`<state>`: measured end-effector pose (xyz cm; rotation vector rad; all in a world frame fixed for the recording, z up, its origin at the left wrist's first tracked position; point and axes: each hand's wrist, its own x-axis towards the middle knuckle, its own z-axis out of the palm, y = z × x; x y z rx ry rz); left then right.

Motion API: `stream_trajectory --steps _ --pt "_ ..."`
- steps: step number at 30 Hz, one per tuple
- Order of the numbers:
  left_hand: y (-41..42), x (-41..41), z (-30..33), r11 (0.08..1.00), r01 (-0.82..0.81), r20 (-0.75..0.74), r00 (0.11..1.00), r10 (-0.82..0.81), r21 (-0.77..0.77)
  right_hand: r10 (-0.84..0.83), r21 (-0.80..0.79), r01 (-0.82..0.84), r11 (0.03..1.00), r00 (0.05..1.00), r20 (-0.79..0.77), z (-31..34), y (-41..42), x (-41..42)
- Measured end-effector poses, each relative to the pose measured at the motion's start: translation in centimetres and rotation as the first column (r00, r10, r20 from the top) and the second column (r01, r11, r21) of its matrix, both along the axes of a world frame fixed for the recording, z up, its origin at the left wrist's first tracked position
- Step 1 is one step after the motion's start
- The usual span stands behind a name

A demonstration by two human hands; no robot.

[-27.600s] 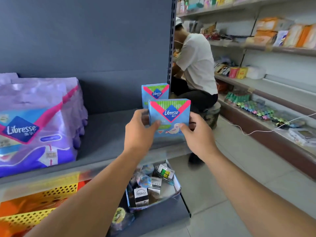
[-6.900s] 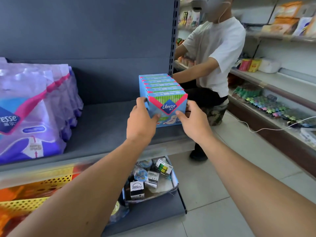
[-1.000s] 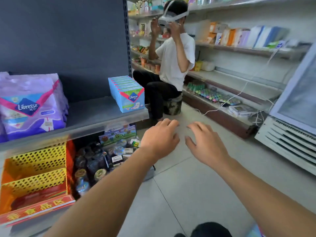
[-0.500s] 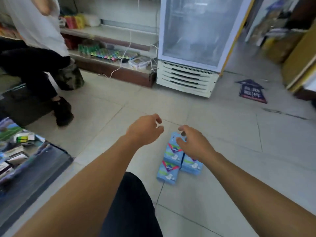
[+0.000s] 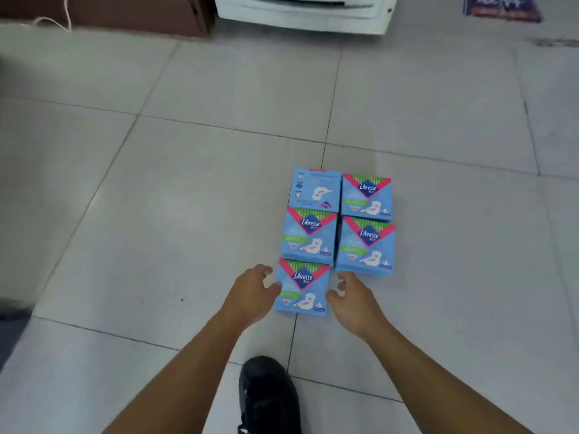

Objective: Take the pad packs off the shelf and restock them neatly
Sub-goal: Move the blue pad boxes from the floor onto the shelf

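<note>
Both hands, left hand (image 5: pixel 252 294) and right hand (image 5: pixel 354 300), seemingly loose-fingered, flank nearest pad pack (image 5: pixel 302 286) on floor (image 5: pixel 188 198)

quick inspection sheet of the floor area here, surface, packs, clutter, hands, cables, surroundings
surface: pale tiled floor, dark grout lines.
job's things: five blue pad packs lying flat in two columns; far-left pack shows its back.
clutter: nothing seen.
hands: left hand and right hand flank the nearest pack, fingers loosely curled, not gripping.
cables: white cord at top left.
surroundings: white cooler base, black shoe.
</note>
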<state>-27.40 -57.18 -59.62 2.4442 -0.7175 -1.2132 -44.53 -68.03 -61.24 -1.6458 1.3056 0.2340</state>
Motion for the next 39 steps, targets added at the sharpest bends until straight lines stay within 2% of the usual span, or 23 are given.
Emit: stream_trajectory --steps 4,7,9,12,15,20,25,28,34,39 --pt "-0.2 -0.6 -5.6 0.996 -0.078 -0.087 0.993 0.081 0.030 -0.109 0.025 0.108 0.994 0.994 0.012 -4.4 0.3 1.7" --pt "-0.5 -1.2 -7.3 0.984 -0.177 -0.198 0.965 0.170 -0.018 -0.184 0.023 0.183 0.983 0.982 0.035 -6.2 0.9 2.3" --pt "-0.3 -1.4 -7.2 0.964 -0.266 -0.267 0.931 0.248 -0.033 -0.244 0.031 0.243 0.970 0.968 0.051 -6.5 1.5 2.4" --pt "0.6 -1.3 -6.5 0.945 -0.317 -0.331 0.903 0.275 -0.081 -0.275 0.039 0.272 0.961 0.959 0.075 -6.2 2.5 2.0" --pt "2.3 -0.4 -4.3 0.906 -0.399 -0.339 0.879 0.334 -0.143 -0.308 0.013 0.310 0.951 0.938 0.160 -3.9 3.8 2.4" --pt "5.5 3.4 4.1 0.806 -0.498 -0.329 0.856 0.398 -0.321 -0.173 -0.042 0.208 0.977 0.896 0.409 3.3 5.6 7.1" --pt "12.2 9.0 16.9 0.650 -0.509 -0.167 0.842 0.513 -0.564 0.054 -0.142 0.039 0.989 0.799 0.598 14.4 9.3 15.3" --pt "18.4 11.7 24.4 0.565 -0.480 -0.077 0.803 0.591 -0.671 0.187 -0.189 -0.075 0.979 0.701 0.688 21.6 13.6 20.1" --pt "31.8 13.3 36.0 0.397 -0.418 0.066 0.616 0.785 -0.817 0.416 -0.333 -0.254 0.908 0.456 0.787 33.0 24.4 26.9" --pt "41.4 13.1 41.9 0.313 -0.380 0.135 0.427 0.894 -0.871 0.551 -0.451 -0.354 0.820 0.272 0.789 40.3 33.2 30.3"
